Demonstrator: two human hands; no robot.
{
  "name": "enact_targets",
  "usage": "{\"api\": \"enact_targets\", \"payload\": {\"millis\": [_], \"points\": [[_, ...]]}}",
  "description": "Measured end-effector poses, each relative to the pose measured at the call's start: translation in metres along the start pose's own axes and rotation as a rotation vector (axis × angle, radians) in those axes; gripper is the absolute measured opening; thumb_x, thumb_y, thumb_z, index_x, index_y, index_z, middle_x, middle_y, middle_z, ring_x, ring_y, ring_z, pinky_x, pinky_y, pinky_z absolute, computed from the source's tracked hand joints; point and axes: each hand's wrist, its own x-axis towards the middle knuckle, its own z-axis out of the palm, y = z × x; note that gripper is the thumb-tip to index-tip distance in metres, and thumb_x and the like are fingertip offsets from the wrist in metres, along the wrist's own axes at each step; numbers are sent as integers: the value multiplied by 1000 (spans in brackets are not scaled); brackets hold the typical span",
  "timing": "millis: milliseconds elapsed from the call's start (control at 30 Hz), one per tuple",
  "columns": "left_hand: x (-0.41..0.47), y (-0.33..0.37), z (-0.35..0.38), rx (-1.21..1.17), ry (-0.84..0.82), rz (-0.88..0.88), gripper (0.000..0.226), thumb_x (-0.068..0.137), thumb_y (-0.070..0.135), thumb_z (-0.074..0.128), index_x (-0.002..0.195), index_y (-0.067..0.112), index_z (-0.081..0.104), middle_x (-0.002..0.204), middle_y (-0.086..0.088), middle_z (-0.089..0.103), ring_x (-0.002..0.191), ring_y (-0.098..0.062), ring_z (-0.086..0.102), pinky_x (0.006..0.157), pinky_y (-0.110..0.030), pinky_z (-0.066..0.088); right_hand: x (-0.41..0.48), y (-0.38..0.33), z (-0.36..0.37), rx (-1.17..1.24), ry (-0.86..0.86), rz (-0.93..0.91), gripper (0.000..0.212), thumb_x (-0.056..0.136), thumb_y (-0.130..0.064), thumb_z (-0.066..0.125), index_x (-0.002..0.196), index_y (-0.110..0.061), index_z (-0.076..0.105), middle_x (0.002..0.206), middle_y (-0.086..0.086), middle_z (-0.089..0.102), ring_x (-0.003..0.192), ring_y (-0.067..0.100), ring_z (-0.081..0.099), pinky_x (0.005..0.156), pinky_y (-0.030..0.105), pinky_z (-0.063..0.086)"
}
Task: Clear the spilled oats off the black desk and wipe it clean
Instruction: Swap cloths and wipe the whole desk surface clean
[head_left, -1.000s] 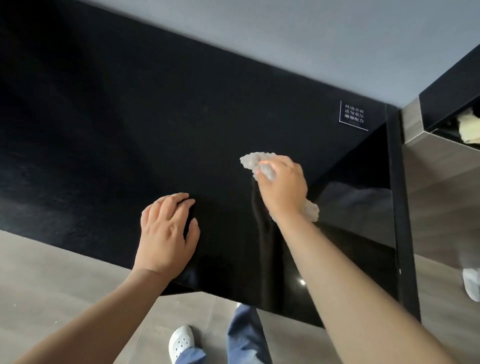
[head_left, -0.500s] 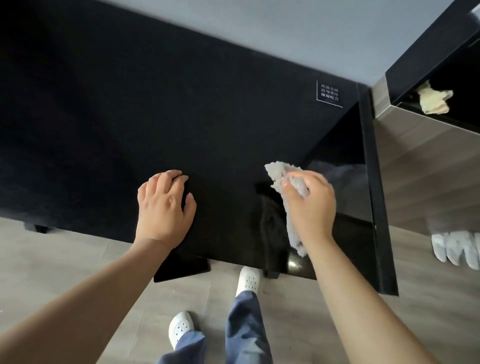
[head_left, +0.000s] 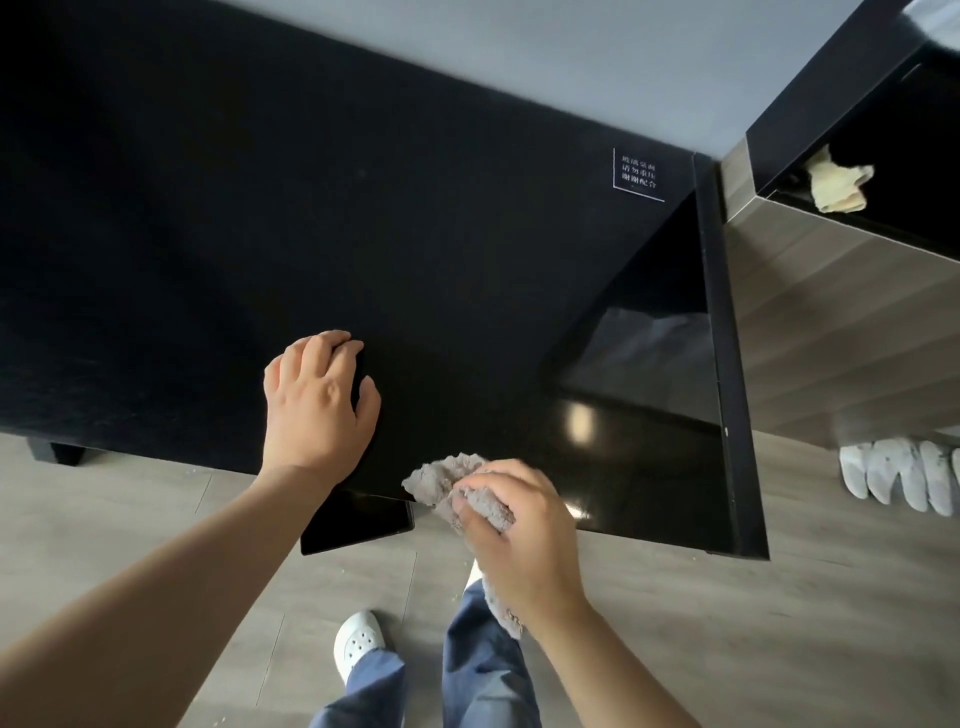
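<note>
The black desk fills the upper left, its glossy top showing no oats that I can make out. My right hand grips a crumpled grey cloth at the desk's near edge, part of the cloth hanging below my wrist over the floor. My left hand rests palm down on the desk, fingers slightly bent, a little left of the cloth. A few pale specks lie on the floor beneath the edge.
A flat black slab sticks out under the desk's near edge. A wood-and-black cabinet stands at the right with a yellowish rag on it. White slippers sit on the grey floor. My legs and white shoe are below.
My right hand has dragged the cloth from mid-desk toward me to the near edge. My left hand stays planted on the desk. The view has tilted down.
</note>
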Motion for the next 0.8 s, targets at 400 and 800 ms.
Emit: {"api": "enact_targets", "payload": {"millis": [400, 800], "points": [[16, -1, -6, -12, -35, -5, 46, 89, 43, 38, 113, 15, 64, 118, 0, 55, 111, -23, 46, 93, -43, 36, 169, 14, -61, 146, 323, 147, 6, 86, -27, 66, 91, -25, 70, 99, -13, 66, 94, -2, 59, 82, 14, 45], [153, 15, 20, 89, -26, 48, 55, 84, 46, 42, 121, 10, 62, 125, -1, 56, 119, -24, 45, 97, -43, 36, 366, 55, -64, -64, 392, 134, 17, 88, -32, 61, 97, -20, 68, 107, -3, 64, 98, 15, 58, 75, 23, 36]]}}
